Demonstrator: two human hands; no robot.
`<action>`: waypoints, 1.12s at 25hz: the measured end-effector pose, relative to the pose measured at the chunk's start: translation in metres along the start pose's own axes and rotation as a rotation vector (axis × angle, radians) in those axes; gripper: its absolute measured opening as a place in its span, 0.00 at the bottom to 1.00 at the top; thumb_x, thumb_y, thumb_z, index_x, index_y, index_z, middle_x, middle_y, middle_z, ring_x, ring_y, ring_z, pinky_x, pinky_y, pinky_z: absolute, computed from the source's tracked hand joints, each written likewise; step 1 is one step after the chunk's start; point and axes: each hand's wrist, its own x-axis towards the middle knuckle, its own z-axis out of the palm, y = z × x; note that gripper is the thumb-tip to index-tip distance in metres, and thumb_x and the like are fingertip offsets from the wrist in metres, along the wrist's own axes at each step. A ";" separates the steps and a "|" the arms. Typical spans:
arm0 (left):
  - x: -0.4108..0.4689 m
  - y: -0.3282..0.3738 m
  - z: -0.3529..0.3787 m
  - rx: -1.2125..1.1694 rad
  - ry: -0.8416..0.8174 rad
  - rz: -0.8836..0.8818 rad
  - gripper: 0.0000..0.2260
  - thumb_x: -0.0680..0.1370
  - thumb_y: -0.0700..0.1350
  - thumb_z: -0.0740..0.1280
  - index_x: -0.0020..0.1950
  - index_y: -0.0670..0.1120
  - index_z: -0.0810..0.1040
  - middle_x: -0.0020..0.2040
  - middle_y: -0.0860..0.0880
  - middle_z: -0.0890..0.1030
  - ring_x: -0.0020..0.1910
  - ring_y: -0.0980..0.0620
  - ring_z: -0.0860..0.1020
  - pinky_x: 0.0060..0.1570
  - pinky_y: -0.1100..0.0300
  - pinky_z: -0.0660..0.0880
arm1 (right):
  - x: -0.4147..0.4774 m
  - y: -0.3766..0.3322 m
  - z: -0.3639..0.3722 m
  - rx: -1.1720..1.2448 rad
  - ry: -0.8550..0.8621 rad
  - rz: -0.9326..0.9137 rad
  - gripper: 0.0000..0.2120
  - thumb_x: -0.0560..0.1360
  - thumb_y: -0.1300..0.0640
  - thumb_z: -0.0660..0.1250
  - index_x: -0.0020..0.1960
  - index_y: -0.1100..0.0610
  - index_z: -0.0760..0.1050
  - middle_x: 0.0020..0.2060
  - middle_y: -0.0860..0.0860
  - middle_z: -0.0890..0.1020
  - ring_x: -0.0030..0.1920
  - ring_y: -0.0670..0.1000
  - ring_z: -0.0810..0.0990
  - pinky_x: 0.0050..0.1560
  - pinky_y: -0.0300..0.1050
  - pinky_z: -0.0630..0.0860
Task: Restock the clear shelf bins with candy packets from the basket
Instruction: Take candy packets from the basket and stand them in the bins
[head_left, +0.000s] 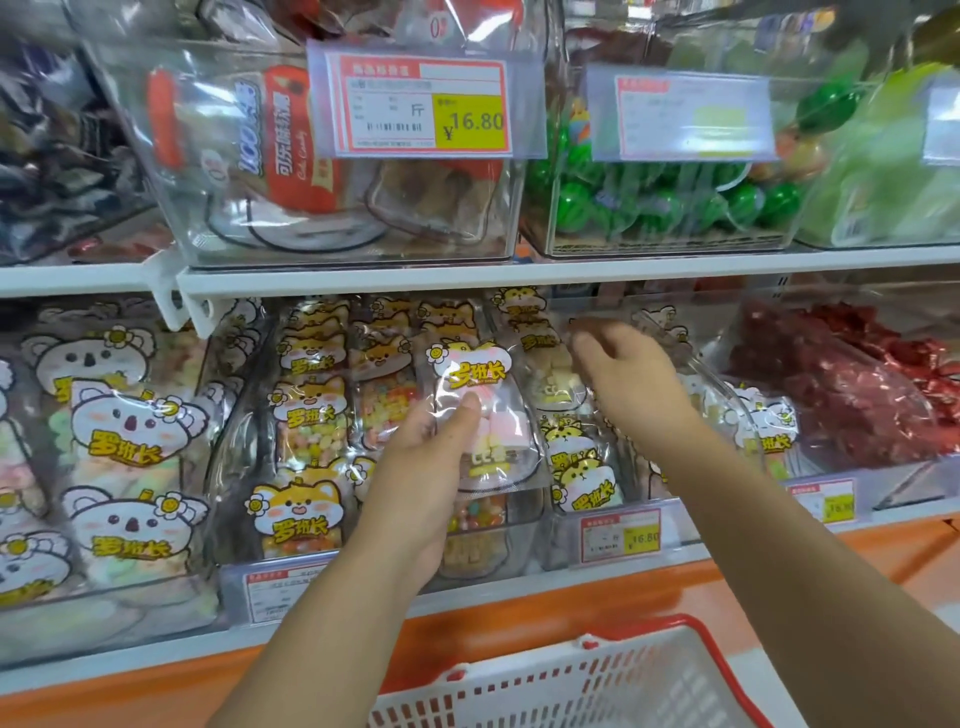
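Left hand (423, 470) grasping clear marshmallow packet with pink-and-yellow label (480, 410) before the clear lower shelf bin (597, 545); right hand (621, 376) fingers loosely spread, empty, above white-and-red plastic basket (597, 680).

Upper shelf (363, 280): two clear bins side by side, cola candy bin (322, 156) left of the ball candy bin (660, 197).
Lower shelf bins: koala packets (124, 431) far left, fox packets (311, 415) in the middle, foil sweets (852, 389) far right.
Basket (597, 686): below, in front of the lower shelf.
Left hand (431, 467): holds a packet (483, 415) before the fox packets.
Right hand (623, 374): right of it, inside a bin.
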 end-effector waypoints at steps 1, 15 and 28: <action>-0.001 0.001 0.003 0.009 -0.015 0.016 0.08 0.77 0.59 0.67 0.54 0.61 0.81 0.56 0.52 0.82 0.56 0.48 0.80 0.59 0.46 0.75 | -0.020 -0.008 -0.004 0.124 -0.113 -0.010 0.11 0.80 0.47 0.61 0.52 0.52 0.78 0.47 0.48 0.83 0.46 0.49 0.80 0.46 0.44 0.75; 0.003 -0.015 0.014 0.542 -0.150 0.242 0.32 0.73 0.53 0.73 0.75 0.61 0.64 0.67 0.65 0.72 0.58 0.70 0.73 0.61 0.61 0.74 | 0.118 0.033 -0.016 0.011 0.158 0.092 0.09 0.79 0.60 0.64 0.59 0.61 0.73 0.51 0.49 0.74 0.51 0.49 0.76 0.38 0.34 0.73; 0.010 -0.018 0.017 0.585 -0.113 0.224 0.29 0.73 0.52 0.74 0.71 0.65 0.67 0.60 0.65 0.76 0.49 0.78 0.69 0.45 0.77 0.65 | 0.136 0.068 0.029 -0.618 0.327 -0.141 0.21 0.75 0.64 0.65 0.68 0.56 0.72 0.67 0.60 0.68 0.66 0.63 0.68 0.60 0.55 0.71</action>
